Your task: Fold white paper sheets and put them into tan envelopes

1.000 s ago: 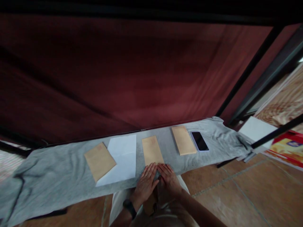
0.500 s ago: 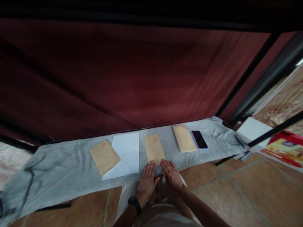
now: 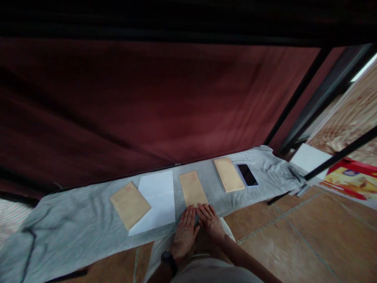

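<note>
A brown paper envelope (image 3: 193, 188) lies flat in front of me on the grey cloth. On its near edge rest the fingertips of my left hand (image 3: 185, 232), laid flat with a dark watch (image 3: 169, 261) at the wrist. Beside it my right hand (image 3: 211, 223) also lies flat, its fingers stretched over the same edge. The two hands nearly touch, and neither grasps anything. To the left, another brown envelope (image 3: 131, 205) overlaps white paper (image 3: 160, 200). A thick stack of brown envelopes (image 3: 229, 175) sits to the right.
A phone (image 3: 247, 175) lies right of the stack. The grey cloth (image 3: 79, 220) covers a long, narrow bench. Behind it hangs a dark red curtain (image 3: 165, 106) with black frame bars (image 3: 297, 96). A red and yellow box (image 3: 352, 177) stands at far right above the tiled floor (image 3: 288, 239).
My right hand has slid left along the envelope's near edge, closer to my left hand. The camera view has shifted slightly. Envelopes, paper and phone keep their places on the cloth.
</note>
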The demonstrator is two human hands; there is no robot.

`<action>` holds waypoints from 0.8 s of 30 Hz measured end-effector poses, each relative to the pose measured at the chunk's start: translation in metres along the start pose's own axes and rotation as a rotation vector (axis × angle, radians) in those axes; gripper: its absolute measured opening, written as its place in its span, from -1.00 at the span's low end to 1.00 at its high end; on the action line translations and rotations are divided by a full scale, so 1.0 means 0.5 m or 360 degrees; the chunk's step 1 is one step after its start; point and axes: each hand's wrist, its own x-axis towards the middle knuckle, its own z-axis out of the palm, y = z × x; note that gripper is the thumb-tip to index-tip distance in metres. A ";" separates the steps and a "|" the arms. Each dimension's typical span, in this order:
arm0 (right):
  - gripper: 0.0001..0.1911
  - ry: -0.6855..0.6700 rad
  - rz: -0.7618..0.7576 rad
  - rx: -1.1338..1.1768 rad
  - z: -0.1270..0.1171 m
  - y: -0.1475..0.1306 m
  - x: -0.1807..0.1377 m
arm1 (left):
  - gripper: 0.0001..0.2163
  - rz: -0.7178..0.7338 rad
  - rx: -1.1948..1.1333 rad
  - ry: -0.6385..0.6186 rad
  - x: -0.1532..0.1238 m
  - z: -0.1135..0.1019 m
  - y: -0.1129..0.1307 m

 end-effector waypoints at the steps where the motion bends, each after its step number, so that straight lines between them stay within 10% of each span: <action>1: -0.46 0.0002 0.0015 -0.0019 0.001 -0.001 -0.003 | -0.40 0.0003 -0.0012 -0.0006 -0.001 0.002 -0.003; 16: -0.31 -0.0072 0.0006 -0.0131 -0.015 0.018 -0.023 | -0.35 -0.0100 -0.0160 -0.0151 -0.007 -0.009 -0.002; 24: -0.35 -0.0076 0.0000 -0.0044 -0.030 0.022 -0.022 | -0.57 -0.0946 -0.1322 0.0092 0.041 -0.052 -0.002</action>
